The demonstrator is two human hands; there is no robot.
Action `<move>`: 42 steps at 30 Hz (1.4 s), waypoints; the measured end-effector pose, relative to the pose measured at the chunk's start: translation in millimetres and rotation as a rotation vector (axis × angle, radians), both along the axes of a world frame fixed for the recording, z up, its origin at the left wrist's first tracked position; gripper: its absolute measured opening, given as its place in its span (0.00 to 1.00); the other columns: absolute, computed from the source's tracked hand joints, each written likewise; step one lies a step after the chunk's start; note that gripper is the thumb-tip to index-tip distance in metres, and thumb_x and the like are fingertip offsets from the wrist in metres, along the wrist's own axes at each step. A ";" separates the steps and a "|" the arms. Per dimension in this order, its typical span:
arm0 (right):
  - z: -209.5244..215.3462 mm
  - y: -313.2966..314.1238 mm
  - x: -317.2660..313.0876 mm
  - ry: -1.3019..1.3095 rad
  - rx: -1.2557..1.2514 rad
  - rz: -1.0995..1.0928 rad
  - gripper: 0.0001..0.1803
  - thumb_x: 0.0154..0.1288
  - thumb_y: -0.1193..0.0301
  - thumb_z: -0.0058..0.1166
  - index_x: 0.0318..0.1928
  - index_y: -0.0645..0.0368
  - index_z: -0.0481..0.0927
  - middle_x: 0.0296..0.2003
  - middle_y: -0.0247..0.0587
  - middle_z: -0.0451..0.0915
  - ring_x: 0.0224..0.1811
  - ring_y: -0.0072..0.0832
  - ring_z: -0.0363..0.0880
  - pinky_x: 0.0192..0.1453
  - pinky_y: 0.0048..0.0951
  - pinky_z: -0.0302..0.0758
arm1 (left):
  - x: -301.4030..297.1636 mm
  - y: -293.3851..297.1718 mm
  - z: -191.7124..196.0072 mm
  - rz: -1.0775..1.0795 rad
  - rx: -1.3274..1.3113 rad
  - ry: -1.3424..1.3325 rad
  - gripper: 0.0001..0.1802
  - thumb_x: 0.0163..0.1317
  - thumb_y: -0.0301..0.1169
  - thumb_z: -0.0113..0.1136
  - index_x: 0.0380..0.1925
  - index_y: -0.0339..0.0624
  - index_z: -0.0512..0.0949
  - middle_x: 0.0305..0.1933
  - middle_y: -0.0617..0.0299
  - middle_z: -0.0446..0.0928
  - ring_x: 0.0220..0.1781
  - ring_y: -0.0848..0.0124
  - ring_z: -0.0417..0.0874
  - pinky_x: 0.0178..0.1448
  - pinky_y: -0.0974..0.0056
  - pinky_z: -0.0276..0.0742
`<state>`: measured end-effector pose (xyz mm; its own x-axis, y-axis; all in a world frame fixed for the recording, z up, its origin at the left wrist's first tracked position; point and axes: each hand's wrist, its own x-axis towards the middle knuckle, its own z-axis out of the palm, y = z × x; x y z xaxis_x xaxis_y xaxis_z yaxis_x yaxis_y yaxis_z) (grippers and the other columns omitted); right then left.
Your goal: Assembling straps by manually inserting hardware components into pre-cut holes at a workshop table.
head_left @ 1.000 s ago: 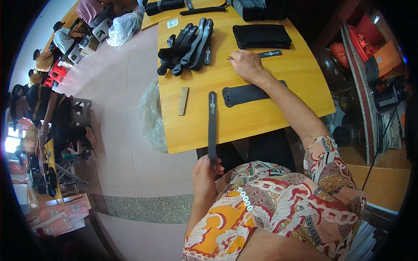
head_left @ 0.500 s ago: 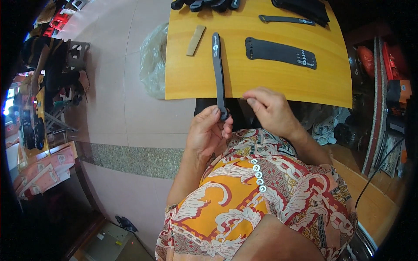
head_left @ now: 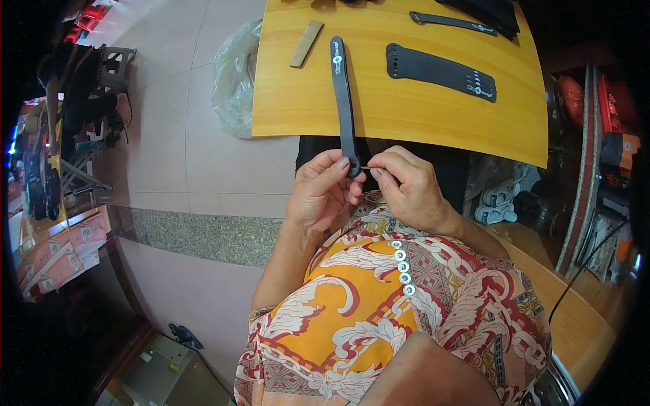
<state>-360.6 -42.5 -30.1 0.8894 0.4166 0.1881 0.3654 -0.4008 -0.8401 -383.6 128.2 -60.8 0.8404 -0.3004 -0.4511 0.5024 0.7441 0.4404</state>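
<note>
My left hand (head_left: 323, 191) pinches the near end of a long, narrow black strap (head_left: 342, 95) that runs from my lap up onto the yellow wooden table (head_left: 406, 111). Close beside it on the right, my right hand (head_left: 406, 186) holds a small thin pin-like piece (head_left: 366, 168) against the strap's end. Both hands hover over my lap, just below the table's near edge.
A wider black strap with holes (head_left: 440, 70) and a thin black strap (head_left: 450, 22) lie farther back on the table, with a small tan strip (head_left: 306, 43) at its left. A clear plastic bag (head_left: 233, 74) hangs beside the table. Shelves with goods (head_left: 68, 128) stand at left, clutter at right.
My right hand left the table, came down to my lap and joined the left at the strap's end. The view tilted down toward my lap.
</note>
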 end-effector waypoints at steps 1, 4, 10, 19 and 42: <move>0.4 0.1 -0.4 -0.007 -0.001 -0.002 0.08 0.50 0.83 0.52 0.33 0.67 0.74 0.28 0.48 0.74 0.29 0.42 0.76 0.31 0.34 0.72 | 0.3 -0.4 -0.6 0.005 0.001 -0.004 0.08 0.61 0.28 0.53 0.38 0.35 0.73 0.28 0.54 0.78 0.23 0.72 0.79 0.25 0.71 0.76; 2.3 0.3 -1.2 -0.033 -0.014 -0.015 0.07 0.50 0.83 0.53 0.32 0.66 0.74 0.27 0.48 0.74 0.28 0.42 0.76 0.30 0.34 0.72 | 1.7 -1.0 -2.4 0.014 0.027 -0.009 0.08 0.61 0.28 0.53 0.37 0.35 0.74 0.28 0.54 0.78 0.23 0.72 0.79 0.25 0.71 0.76; -0.5 0.1 -1.2 -0.091 -0.043 -0.031 0.05 0.50 0.82 0.54 0.30 0.66 0.75 0.25 0.48 0.74 0.27 0.42 0.76 0.30 0.34 0.72 | 3.6 -5.2 0.9 0.029 0.069 0.007 0.07 0.61 0.28 0.54 0.36 0.35 0.74 0.28 0.55 0.78 0.23 0.72 0.79 0.25 0.70 0.77; -1.4 -0.6 -4.2 -0.038 -0.059 -0.051 0.04 0.51 0.81 0.53 0.30 0.66 0.75 0.25 0.49 0.73 0.27 0.42 0.75 0.29 0.35 0.72 | 3.5 -9.7 3.8 0.032 0.110 0.024 0.07 0.61 0.27 0.54 0.36 0.34 0.74 0.27 0.56 0.78 0.22 0.73 0.78 0.25 0.71 0.77; -23.0 -5.9 -3.3 0.149 0.105 -0.082 0.06 0.52 0.85 0.50 0.33 0.67 0.75 0.25 0.50 0.73 0.27 0.44 0.75 0.30 0.33 0.71 | 5.0 -24.5 8.7 -0.049 0.643 -0.240 0.08 0.60 0.29 0.57 0.26 0.37 0.73 0.20 0.64 0.73 0.18 0.80 0.70 0.20 0.74 0.65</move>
<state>-363.9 -48.3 -53.1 0.9408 0.3268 0.0904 0.2037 -0.3317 -0.9211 -378.6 103.7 -52.1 0.9314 -0.0759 -0.3560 0.3627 0.2767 0.8899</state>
